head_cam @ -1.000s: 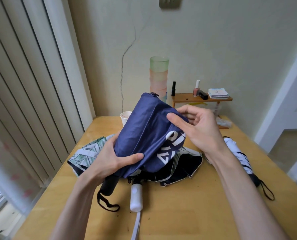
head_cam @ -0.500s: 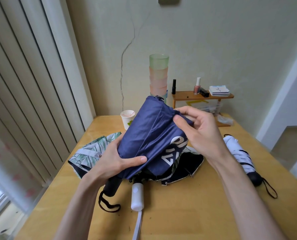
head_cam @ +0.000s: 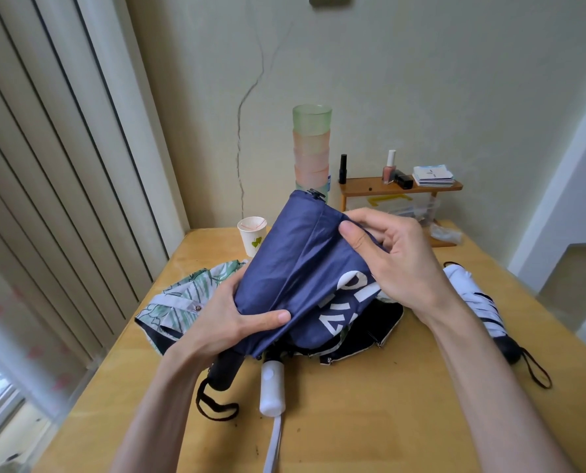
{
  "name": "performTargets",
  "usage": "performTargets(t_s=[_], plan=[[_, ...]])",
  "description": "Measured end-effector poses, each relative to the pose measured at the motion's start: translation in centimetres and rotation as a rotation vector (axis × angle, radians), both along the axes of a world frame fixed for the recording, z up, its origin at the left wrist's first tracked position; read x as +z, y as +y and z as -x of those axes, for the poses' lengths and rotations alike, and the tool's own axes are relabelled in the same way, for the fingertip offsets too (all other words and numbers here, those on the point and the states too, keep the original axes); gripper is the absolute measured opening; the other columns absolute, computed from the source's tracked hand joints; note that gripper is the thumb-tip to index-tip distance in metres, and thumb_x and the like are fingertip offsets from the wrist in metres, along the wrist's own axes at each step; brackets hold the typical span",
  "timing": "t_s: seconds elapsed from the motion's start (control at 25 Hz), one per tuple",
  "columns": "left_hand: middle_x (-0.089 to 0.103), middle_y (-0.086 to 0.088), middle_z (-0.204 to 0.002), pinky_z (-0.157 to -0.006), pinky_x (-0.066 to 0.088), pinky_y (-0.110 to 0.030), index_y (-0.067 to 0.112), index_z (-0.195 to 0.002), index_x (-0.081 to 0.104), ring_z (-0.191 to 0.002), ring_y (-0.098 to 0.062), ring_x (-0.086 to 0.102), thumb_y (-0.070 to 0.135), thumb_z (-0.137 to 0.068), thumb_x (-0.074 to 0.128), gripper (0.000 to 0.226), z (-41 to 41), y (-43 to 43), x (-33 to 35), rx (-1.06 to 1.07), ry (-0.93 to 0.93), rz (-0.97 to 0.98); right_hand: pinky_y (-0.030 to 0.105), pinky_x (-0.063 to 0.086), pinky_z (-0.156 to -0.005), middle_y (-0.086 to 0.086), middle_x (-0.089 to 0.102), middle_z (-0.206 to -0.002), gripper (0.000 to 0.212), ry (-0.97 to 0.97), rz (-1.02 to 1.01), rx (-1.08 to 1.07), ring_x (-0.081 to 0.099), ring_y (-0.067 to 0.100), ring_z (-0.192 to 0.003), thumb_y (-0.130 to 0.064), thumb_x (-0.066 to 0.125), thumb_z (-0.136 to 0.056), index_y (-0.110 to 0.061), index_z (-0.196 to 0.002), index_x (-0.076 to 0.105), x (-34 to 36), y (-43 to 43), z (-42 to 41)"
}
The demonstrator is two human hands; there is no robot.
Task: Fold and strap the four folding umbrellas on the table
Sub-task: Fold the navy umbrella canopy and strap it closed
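Observation:
I hold a navy blue folding umbrella with white lettering above the wooden table, its tip pointing away from me. My left hand grips its lower canopy near the black handle, thumb across the cloth. My right hand pinches a fold of the blue cloth on the upper right side. Beneath lie a green leaf-print umbrella and a dark one with pale trim and a white handle. A white umbrella with black stripes lies rolled at the right.
A paper cup stands behind the umbrellas. A stack of plastic cups and a small wooden shelf with nail-polish bottles and cards sit at the wall. Vertical blinds hang at the left.
My right hand's fingers have curled from spread to pinching the blue cloth, drawing a fold across. The umbrella dropped slightly; the left hand kept its grip.

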State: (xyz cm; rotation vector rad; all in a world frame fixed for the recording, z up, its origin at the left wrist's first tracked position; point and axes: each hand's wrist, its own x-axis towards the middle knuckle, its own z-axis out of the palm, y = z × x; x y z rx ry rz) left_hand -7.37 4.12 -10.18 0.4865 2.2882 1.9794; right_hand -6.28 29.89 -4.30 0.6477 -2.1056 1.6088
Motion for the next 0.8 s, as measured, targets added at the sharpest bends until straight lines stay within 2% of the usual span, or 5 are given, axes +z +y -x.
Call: performTargets(t_s=[0.12, 0.36, 0.56, 0.72, 0.8], plan=[[0.077, 0.012, -0.117, -0.086, 0.059, -0.026, 0.032, -0.126, 0.064, -0.107, -0.013, 0.075, 0.041, -0.045, 0.097, 0.088, -0.05, 0.2, -0.09, -0.013, -0.004, 0.008, 0.033, 0.054, -0.067, 0.006, 0.077, -0.081, 0.012, 0.03, -0.018, -0.067, 0.07, 0.019, -0.073, -0.011, 0.067, -0.103, -0.017, -0.099, 0.076, -0.09, 0.11, 0.18], [0.077, 0.015, -0.113, -0.084, 0.058, -0.022, 0.034, -0.123, 0.065, -0.104, -0.01, 0.075, 0.043, -0.047, 0.096, 0.082, -0.17, 0.31, -0.04, -0.027, -0.005, 0.031, 0.018, 0.054, -0.081, -0.008, 0.078, -0.087, 0.008, 0.065, 0.044, -0.039, 0.072, 0.005, -0.084, -0.017, 0.073, -0.098, -0.021, -0.093, 0.077, 0.56, 0.18, -0.01], [0.078, 0.01, -0.114, -0.088, 0.059, -0.025, 0.031, -0.122, 0.066, -0.107, -0.013, 0.075, 0.035, -0.054, 0.097, 0.075, -0.17, 0.45, -0.23, -0.057, -0.012, 0.028, 0.017, 0.043, -0.065, -0.001, 0.066, -0.068, 0.02, 0.097, -0.021, -0.029, 0.055, 0.003, -0.063, -0.023, 0.062, -0.105, -0.011, -0.089, 0.067, 0.39, -0.41, 0.0], [0.078, 0.007, -0.117, -0.09, 0.06, -0.03, 0.026, -0.125, 0.065, -0.109, -0.017, 0.075, 0.042, -0.054, 0.093, 0.078, -0.03, 0.24, -0.38, -0.051, -0.017, 0.006, 0.02, 0.055, -0.081, -0.002, 0.081, -0.095, 0.012, 0.057, -0.01, 0.029, 0.075, 0.008, -0.089, -0.013, 0.062, -0.105, -0.008, -0.106, 0.073, 0.49, -0.04, -0.15], [0.078, 0.006, -0.116, -0.089, 0.06, -0.029, 0.026, -0.124, 0.065, -0.108, -0.018, 0.075, 0.042, -0.056, 0.092, 0.075, -0.03, 0.23, -0.38, -0.055, -0.012, 0.004, 0.033, 0.059, -0.075, 0.003, 0.082, -0.091, 0.008, 0.018, 0.017, 0.016, 0.078, 0.018, -0.086, -0.013, 0.066, -0.103, -0.012, -0.106, 0.074, 0.29, 0.07, -0.15]])
